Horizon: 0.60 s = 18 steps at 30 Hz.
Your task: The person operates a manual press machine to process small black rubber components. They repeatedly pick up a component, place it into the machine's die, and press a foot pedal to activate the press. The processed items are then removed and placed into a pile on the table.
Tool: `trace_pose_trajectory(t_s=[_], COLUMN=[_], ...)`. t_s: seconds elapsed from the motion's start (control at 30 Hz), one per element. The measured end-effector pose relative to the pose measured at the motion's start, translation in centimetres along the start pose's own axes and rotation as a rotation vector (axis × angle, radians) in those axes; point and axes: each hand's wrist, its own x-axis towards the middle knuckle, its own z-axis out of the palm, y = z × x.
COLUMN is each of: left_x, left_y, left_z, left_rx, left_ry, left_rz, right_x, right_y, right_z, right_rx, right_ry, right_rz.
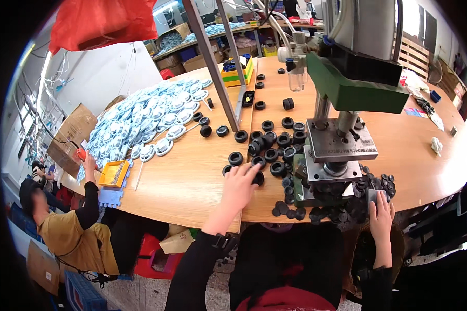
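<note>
My left hand [239,185] reaches onto the wooden table [192,176] and lies on a black rubber ring [257,178] at the near edge of a loose cluster of black rings [271,142]. My right hand [381,213] rests at the table's front edge on a small grey block [374,196], beside a heap of flat black discs [337,206]. Between my hands stands a press machine [337,150] with a green head [355,85] and steel plates.
A large pile of pale blue and white parts [145,116] covers the table's far left. Another person [62,228] sits at the left, one hand [90,161] by an orange tray [114,173]. Two slanted metal posts [213,62] cross the middle. A red bag [101,20] hangs above.
</note>
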Motion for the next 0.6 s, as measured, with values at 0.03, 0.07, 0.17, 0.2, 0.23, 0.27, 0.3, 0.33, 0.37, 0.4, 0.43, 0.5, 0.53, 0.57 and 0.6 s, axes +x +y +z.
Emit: trace_pose_trajectory(t_s=[0.03,0.07,0.17,0.2,0.23,0.27,0.3,0.33,0.37,0.4,0.43,0.5,0.53,0.57,0.6], left_x=[0.1,-0.2,1.3,1.9,2.0,2.1,2.2,2.4,2.4,2.0,2.1,1.1,0.5,0.1,-0.1], left_y=[-0.3,-1.3,-1.7,-1.3,-1.1,-1.0,-0.4,0.0,1.0,1.2,2.5,4.5,5.1,5.8,6.6], left_z=[0.6,2.6,4.6,4.6,4.5,4.2,3.5,3.3,2.4,1.2,-0.5,-3.5,-4.7,-5.3,-5.5], left_rx=[0.082,0.149,0.155,0.091,0.018,-0.057,-0.14,-0.251,-0.502,-0.714,-0.963,-1.192,-1.265,-1.314,-1.366], left_ry=[-0.14,-0.169,-0.255,-0.209,-0.169,-0.132,-0.046,0.073,0.016,-0.042,-0.102,-0.096,-0.085,-0.097,-0.114], left_rz=[0.032,0.072,0.096,0.095,0.094,0.097,0.063,0.079,-0.108,-0.284,-0.422,-0.473,-0.473,-0.47,-0.464], right_x=[-0.5,-1.0,-2.2,-2.6,-2.8,-2.5,-2.3,-1.9,-1.5,-0.9,-0.3,1.0,1.6,2.3,2.9], right_y=[0.1,0.1,-0.8,-0.6,-0.8,-1.5,-2.4,-3.4,-4.8,-6.4,-7.8,-10.5,-11.7,-12.7,-13.3], right_z=[0.2,0.9,-0.5,-1.2,-2.1,-2.7,-3.4,-4.3,-5.0,-5.4,-6.0,-6.4,-6.5,-6.3,-6.1], right_rx=[-0.018,-0.033,0.017,0.013,0.027,0.075,0.126,0.165,0.211,0.282,0.312,0.391,0.434,0.473,0.508], right_ry=[0.056,0.104,0.184,0.215,0.227,0.27,0.316,0.366,0.4,0.429,0.443,0.45,0.449,0.431,0.416], right_rz=[-0.03,-0.056,-0.1,-0.083,-0.111,-0.145,-0.169,-0.188,-0.213,-0.25,-0.295,-0.376,-0.407,-0.366,-0.322])
